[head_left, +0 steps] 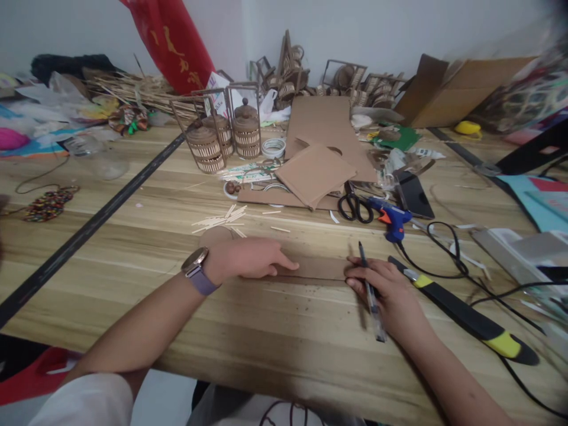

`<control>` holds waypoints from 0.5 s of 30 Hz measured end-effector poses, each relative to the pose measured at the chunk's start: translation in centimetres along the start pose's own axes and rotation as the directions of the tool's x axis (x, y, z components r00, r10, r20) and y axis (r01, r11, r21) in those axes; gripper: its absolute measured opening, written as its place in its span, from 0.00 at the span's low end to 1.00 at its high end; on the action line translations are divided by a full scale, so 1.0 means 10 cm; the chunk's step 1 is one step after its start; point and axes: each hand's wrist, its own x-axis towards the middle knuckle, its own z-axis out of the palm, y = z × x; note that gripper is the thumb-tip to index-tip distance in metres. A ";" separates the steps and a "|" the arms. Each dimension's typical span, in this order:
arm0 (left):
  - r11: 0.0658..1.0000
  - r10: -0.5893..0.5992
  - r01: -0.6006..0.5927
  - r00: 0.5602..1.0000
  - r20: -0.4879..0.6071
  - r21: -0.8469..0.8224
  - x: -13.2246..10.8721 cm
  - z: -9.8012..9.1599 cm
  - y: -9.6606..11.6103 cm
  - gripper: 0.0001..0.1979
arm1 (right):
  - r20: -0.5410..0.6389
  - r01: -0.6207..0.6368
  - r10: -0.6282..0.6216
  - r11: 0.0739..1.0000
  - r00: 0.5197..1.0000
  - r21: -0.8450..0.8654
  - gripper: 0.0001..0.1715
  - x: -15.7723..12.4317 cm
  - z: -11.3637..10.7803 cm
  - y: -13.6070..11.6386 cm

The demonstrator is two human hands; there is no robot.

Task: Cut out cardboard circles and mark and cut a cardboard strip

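Note:
A narrow brown cardboard strip (322, 268) lies flat on the wooden table in front of me. My left hand (252, 257), with a watch on its wrist, rests on the strip's left part. Its index finger stretches along the cardboard; the other fingers are partly hidden. At the strip's right end, my right hand (388, 290) holds a clear pen (370, 296) between its fingers, and its fingertips touch the cardboard. Behind my left wrist, a round cardboard disc (215, 236) is partly covered. Thin wooden sticks (222, 219) are scattered just beyond it.
To the right lie a yellow-black utility knife (470, 316), a blue glue gun (393, 219) with its cable, black scissors (355, 207) and a phone (415, 194). Cardboard sheets (317, 171) and small lidded bamboo baskets (206, 148) stand farther back. A cardboard box (474, 89) is at back right.

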 end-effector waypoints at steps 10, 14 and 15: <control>0.998 0.018 -0.018 1.000 -0.001 0.054 0.08 0.03 -0.04 0.30 | 0.005 -0.045 0.045 0.999 0.999 0.005 0.11 0.02 0.00 -0.01; 0.999 0.010 -0.009 1.000 -0.010 0.053 0.09 0.05 -0.07 0.30 | -0.099 -0.162 0.156 0.985 0.983 -0.056 0.15 -0.03 -0.05 -0.04; 0.999 0.010 -0.009 1.000 -0.012 0.051 0.09 0.05 -0.08 0.30 | -0.107 -0.199 0.190 0.977 0.976 -0.072 0.15 -0.04 -0.08 -0.08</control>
